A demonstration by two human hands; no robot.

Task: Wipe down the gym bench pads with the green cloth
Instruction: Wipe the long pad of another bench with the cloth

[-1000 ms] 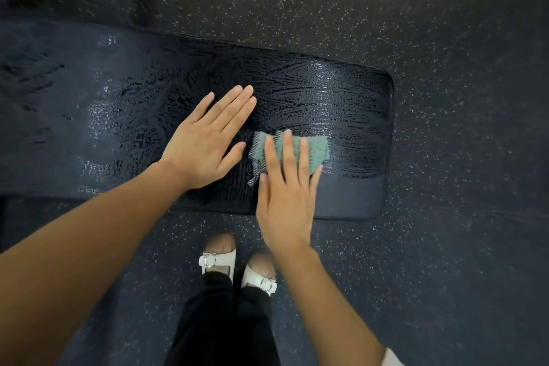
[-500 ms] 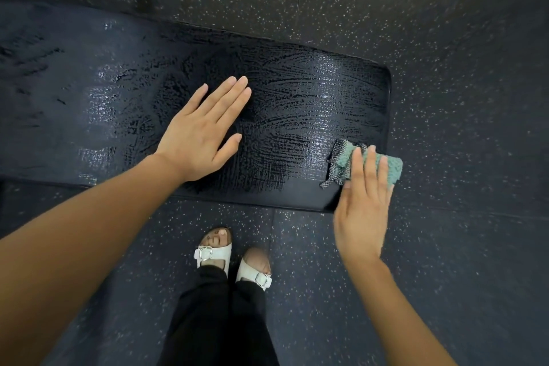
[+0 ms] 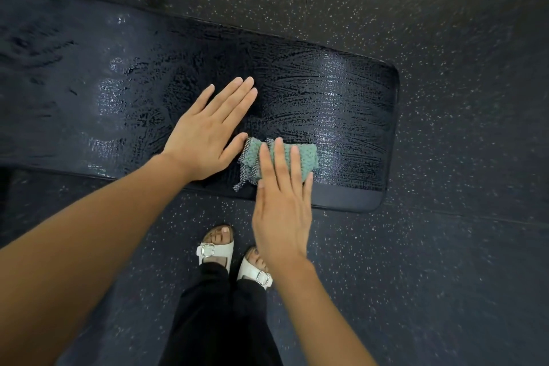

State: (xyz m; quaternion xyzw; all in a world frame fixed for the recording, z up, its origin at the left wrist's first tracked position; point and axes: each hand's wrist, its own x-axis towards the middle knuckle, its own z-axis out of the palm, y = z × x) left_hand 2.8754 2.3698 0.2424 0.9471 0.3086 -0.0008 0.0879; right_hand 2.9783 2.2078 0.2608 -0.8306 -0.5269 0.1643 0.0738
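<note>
Right hand (image 3: 280,208) pressed flat, fingers straight, onto green cloth (image 3: 306,157) at bench pad's (image 3: 341,104) near edge. Left hand (image 3: 205,137) spread flat beside cloth. Pad's long axis laid left-right; matte strip judged unwiped rightward, right hand nearer.

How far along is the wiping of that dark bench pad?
Done: wet streaks cover the middle and right end of the dark blue padded bench pad. In hand: the right hand presses the folded green knitted cloth near the front edge; the left hand rests flat beside it. Left: the matte strip along the front edge looks unwiped; the far left end is too blurred to judge.
</note>
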